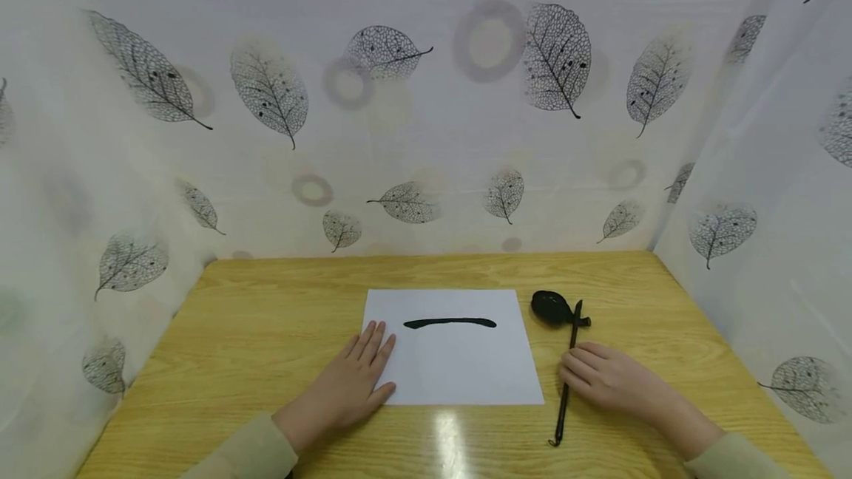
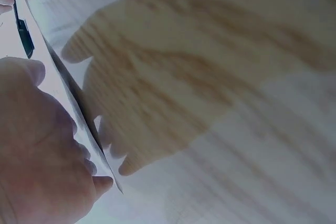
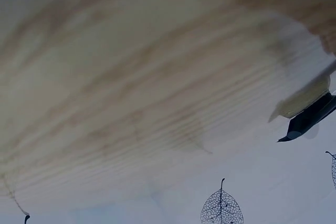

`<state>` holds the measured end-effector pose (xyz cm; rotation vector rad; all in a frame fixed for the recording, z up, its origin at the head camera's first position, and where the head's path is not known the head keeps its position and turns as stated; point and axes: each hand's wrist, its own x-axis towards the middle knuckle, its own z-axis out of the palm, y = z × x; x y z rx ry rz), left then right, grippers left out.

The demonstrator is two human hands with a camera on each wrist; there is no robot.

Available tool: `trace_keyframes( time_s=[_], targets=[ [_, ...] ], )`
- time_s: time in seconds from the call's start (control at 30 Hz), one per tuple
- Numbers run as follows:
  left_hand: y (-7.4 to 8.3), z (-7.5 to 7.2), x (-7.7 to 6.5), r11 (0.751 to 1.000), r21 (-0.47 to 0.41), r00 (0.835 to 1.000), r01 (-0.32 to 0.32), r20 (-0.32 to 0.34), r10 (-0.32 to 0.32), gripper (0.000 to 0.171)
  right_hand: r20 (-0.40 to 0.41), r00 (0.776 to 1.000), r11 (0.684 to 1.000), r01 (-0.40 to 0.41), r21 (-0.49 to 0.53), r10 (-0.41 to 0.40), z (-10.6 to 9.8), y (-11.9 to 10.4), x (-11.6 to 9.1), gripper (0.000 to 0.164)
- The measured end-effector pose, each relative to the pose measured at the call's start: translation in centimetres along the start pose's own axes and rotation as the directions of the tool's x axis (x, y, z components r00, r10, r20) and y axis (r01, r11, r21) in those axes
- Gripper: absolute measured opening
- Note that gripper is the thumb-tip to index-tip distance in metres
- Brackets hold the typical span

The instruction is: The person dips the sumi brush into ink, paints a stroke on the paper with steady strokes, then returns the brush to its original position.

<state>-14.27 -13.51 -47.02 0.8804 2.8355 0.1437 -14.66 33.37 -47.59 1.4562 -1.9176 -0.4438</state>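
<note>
My left hand (image 1: 356, 379) lies spread over the left side of a white sheet of paper (image 1: 459, 368), fingers straight. A single thick black brush stroke (image 1: 450, 323) runs across the sheet's upper half. In the left wrist view, the hand (image 2: 42, 145) shows large beside the paper's edge. To the right of the sheet, my right hand (image 1: 609, 379) holds a dark writing brush (image 1: 563, 412) by the middle of its handle, fingers bent over it. The brush's tip end lies across the narrow end of a black, gourd-shaped ink dish (image 1: 551, 306); its looped end points toward me.
The yellow wood-grain table (image 1: 266, 331) has a glossy surface with a bright reflection near the front. White curtains (image 1: 426, 124) printed with dark leaves enclose it at the back and both sides.
</note>
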Motion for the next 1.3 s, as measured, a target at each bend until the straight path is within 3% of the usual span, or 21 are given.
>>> trace_keyframes(
  time_s=[0.17, 0.37, 0.63, 0.9, 1.1, 1.3],
  targets=[
    [-0.2, 0.3, 0.2, 0.999, 0.005, 0.998, -0.037, -0.052, 0.037, 0.073, -0.011, 1.000, 1.000, -0.025, -0.017, 0.025, -0.4, 0.2, 0.1, 0.063],
    [-0.4, 0.6, 0.3, 0.992, 0.075, 0.986, -0.103, -0.123, 0.112, 0.069, -0.047, 0.996, 0.997, -0.073, -0.027, 0.072, -0.9, 0.8, 0.5, 0.059],
    [-0.8, -0.6, 0.2, 0.978, 0.150, 0.968, -0.142, -0.185, 0.169, 0.064, -0.083, 0.988, 0.992, -0.129, -0.015, 0.127, -1.9, 1.6, 1.6, 0.055],
    [-1.4, -2.5, -0.4, 0.982, 0.163, 0.957, -0.101, -0.253, 0.140, 0.064, -0.145, 0.972, 0.982, -0.187, 0.007, 0.186, -2.6, 2.2, 3.3, 0.049],
    [-1.8, -3.8, -1.3, 0.978, 0.200, 0.942, -0.051, -0.317, 0.114, 0.066, -0.235, 0.928, 0.957, -0.285, 0.049, 0.288, -3.1, 2.6, 4.5, 0.045],
    [-2.4, -5.0, -1.9, 0.979, 0.202, 0.929, -0.018, -0.359, 0.091, 0.066, -0.170, 0.897, 0.912, -0.408, 0.035, 0.408, -3.8, 2.9, 4.6, 0.058]
  ],
)
